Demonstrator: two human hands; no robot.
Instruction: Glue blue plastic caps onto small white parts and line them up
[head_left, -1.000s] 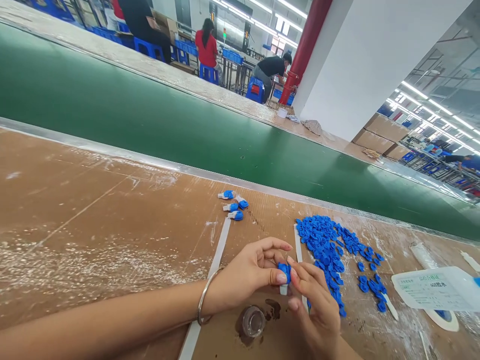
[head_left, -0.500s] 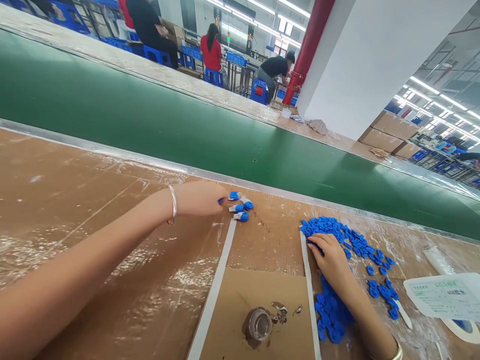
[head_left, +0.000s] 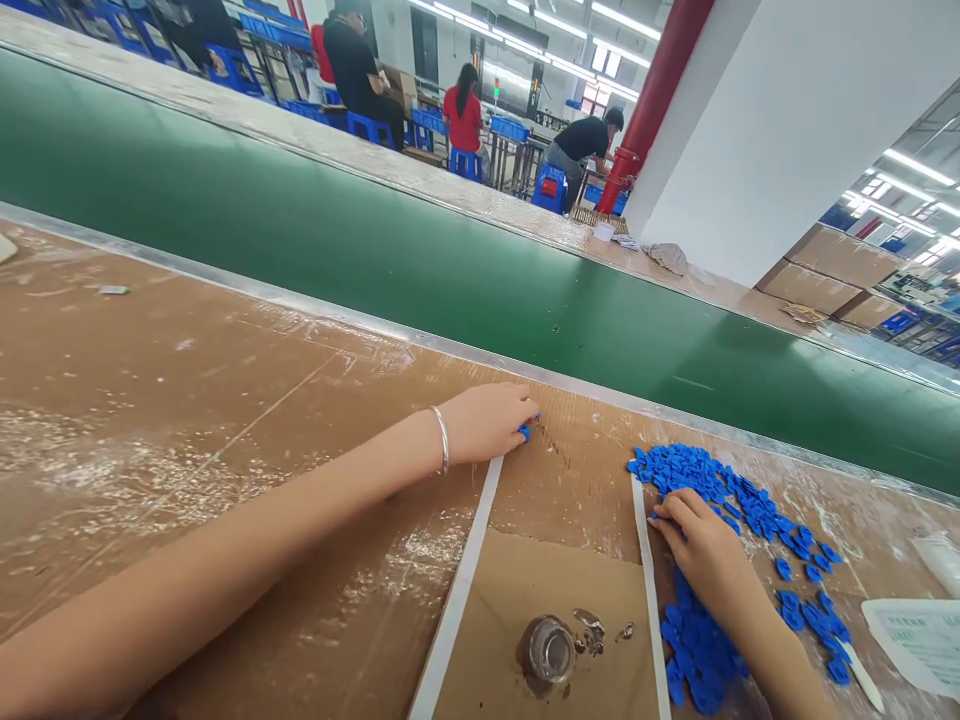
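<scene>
My left hand (head_left: 496, 422), with a silver bangle at the wrist, is at the top of the left white strip (head_left: 459, 590). Its fingers curl over small blue plastic pieces (head_left: 524, 433) and mostly hide them. My right hand (head_left: 701, 545) is closed in a pinch beside the right white strip (head_left: 651, 600). A bit of a small blue plastic piece (head_left: 653, 516) shows at its fingertips. Around that hand lies a large spread of loose blue plastic pieces (head_left: 686, 468), with more beneath the wrist.
A small glass jar (head_left: 551, 650) stands on a cardboard sheet (head_left: 487, 630) beside dark wet spots. A white stick (head_left: 864, 678) and a labelled white sheet (head_left: 911, 640) lie to the right. Beyond the table runs a green conveyor belt (head_left: 337, 235); people sit farther back.
My left hand has moved right, onto the small group of blue and white pieces, now covered. My right hand has drawn back slightly from the pile. The view has shifted left.
</scene>
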